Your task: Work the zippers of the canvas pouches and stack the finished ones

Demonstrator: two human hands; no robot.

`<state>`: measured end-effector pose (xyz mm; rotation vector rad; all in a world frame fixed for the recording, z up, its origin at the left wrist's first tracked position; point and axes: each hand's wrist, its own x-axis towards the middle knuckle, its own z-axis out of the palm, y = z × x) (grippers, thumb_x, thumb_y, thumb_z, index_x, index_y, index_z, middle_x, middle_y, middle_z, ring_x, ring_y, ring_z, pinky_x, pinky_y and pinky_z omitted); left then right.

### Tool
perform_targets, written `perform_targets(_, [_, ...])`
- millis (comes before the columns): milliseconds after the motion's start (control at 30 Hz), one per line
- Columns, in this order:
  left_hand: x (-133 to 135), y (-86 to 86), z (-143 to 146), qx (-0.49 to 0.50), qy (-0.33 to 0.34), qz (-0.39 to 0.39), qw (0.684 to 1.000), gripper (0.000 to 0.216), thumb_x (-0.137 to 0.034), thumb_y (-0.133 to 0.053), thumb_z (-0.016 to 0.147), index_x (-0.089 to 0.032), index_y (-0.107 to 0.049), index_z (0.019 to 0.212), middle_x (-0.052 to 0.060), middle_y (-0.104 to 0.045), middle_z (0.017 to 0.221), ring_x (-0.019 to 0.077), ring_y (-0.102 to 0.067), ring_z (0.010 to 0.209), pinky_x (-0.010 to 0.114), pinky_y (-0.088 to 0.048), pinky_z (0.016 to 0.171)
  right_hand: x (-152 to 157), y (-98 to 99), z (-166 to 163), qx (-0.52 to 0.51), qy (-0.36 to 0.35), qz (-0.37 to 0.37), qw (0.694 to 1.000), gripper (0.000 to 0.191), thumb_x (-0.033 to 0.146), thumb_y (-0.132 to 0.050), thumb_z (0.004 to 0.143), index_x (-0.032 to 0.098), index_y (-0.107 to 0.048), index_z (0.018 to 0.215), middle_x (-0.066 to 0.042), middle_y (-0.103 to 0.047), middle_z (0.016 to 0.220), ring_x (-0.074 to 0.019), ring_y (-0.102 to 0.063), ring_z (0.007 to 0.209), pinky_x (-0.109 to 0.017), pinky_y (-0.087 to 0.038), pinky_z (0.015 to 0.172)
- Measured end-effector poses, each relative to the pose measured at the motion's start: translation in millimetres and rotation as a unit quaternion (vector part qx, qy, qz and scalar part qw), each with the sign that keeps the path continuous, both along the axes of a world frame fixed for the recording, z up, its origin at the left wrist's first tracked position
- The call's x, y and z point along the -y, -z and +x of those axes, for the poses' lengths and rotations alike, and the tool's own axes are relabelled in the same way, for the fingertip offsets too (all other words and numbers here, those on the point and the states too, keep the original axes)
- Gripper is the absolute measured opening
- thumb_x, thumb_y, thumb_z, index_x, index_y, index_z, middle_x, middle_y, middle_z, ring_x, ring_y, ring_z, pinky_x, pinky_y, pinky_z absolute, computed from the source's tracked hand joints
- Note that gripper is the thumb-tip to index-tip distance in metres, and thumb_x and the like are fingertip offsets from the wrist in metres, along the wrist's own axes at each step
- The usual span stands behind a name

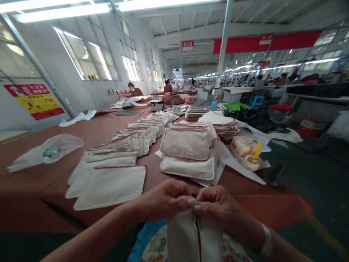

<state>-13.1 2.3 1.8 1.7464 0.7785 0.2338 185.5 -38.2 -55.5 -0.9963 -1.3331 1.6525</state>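
Observation:
A cream fabric pouch (181, 236) with a brown zipper down its middle hangs upright over my lap. My left hand (174, 196) pinches its top end on one side of the zipper. Right beside it, my right hand (215, 203) pinches the other side, thumb and fingertips meeting at a small metal piece at the zipper's end. The two thumbs almost touch, and the fingers cover most of that end. Past my hands, two leaning stacks of similar pouches (184, 143) stand on the table, and a fanned row of pouches (111, 185) lies to their left.
Brown cloth covers the table (54, 185). A clear plastic bag (51, 149) with a small green box lies left. At right sit a cut-open beige container (244, 149) with a yellow-handled tool and a dark metal block (276, 174). A co-worker (134, 90) sits farther back.

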Motion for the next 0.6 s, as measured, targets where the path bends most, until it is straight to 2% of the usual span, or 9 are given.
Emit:
perform_targets(100, [4.0, 3.5, 4.2, -0.038, -0.019, 0.019, 0.999, 0.032, -0.044, -0.066, 0.08, -0.013, -0.057, 0.076, -0.005, -0.037, 0.065, 0.0093, -0.028, 0.059, 0.022, -0.019, 0.048, 0.4, -0.2, -2.2, 0.008, 0.025, 0.017, 1.0, 0.029, 0.036, -0.074, 0.076, 0.009, -0.064, 0.068, 0.002, -0.052, 0.059, -0.0077, -0.036, 0.055, -0.022, -0.025, 0.051])
perform_targets(200, [6.3, 9.1, 6.4, -0.056, -0.033, 0.015, 0.998, 0.03, -0.039, -0.063, 0.08, -0.014, -0.052, 0.066, -0.006, -0.032, 0.059, 0.0082, -0.024, 0.055, 0.023, -0.015, 0.045, 1.6, 1.1, -3.0, 0.042, 0.05, 0.058, 0.996, 0.035, 0.04, -0.068, 0.083, 0.01, -0.063, 0.066, 0.003, -0.048, 0.057, -0.0076, -0.034, 0.054, -0.021, -0.024, 0.049])
perform_targets(267, [7.3, 12.4, 6.2, -0.052, -0.037, 0.002, 0.998, 0.031, -0.038, -0.063, 0.081, -0.014, -0.051, 0.063, -0.006, -0.03, 0.058, 0.0079, -0.022, 0.053, 0.024, -0.014, 0.044, 2.5, 2.2, -1.9, 0.063, 0.055, 0.087, 0.993, 0.036, 0.042, -0.065, 0.085, 0.01, -0.064, 0.068, 0.002, -0.051, 0.059, -0.0086, -0.039, 0.055, -0.021, -0.028, 0.05])
perform_targets(400, [10.8, 15.3, 5.3, -0.046, -0.071, -0.047, 0.995, 0.03, -0.04, -0.063, 0.08, -0.013, -0.059, 0.068, -0.006, -0.034, 0.056, 0.0083, -0.024, 0.052, 0.024, -0.015, 0.044, 4.4, 1.3, 3.8, 0.076, 0.037, 0.119, 0.989, 0.028, 0.039, -0.068, 0.084, 0.012, -0.069, 0.079, -0.002, -0.063, 0.071, -0.0129, -0.05, 0.065, -0.023, -0.039, 0.059])
perform_targets(600, [16.4, 18.5, 8.9, -0.023, -0.106, -0.102, 0.989, 0.02, -0.031, -0.063, 0.075, -0.013, -0.059, 0.065, -0.006, -0.036, 0.054, 0.0082, -0.024, 0.049, 0.025, -0.014, 0.044, 6.1, -1.1, 6.4, 0.082, 0.033, 0.176, 0.98, 0.01, 0.023, -0.068, 0.082, 0.013, -0.07, 0.083, -0.004, -0.064, 0.078, -0.016, -0.056, 0.072, -0.025, -0.044, 0.064])
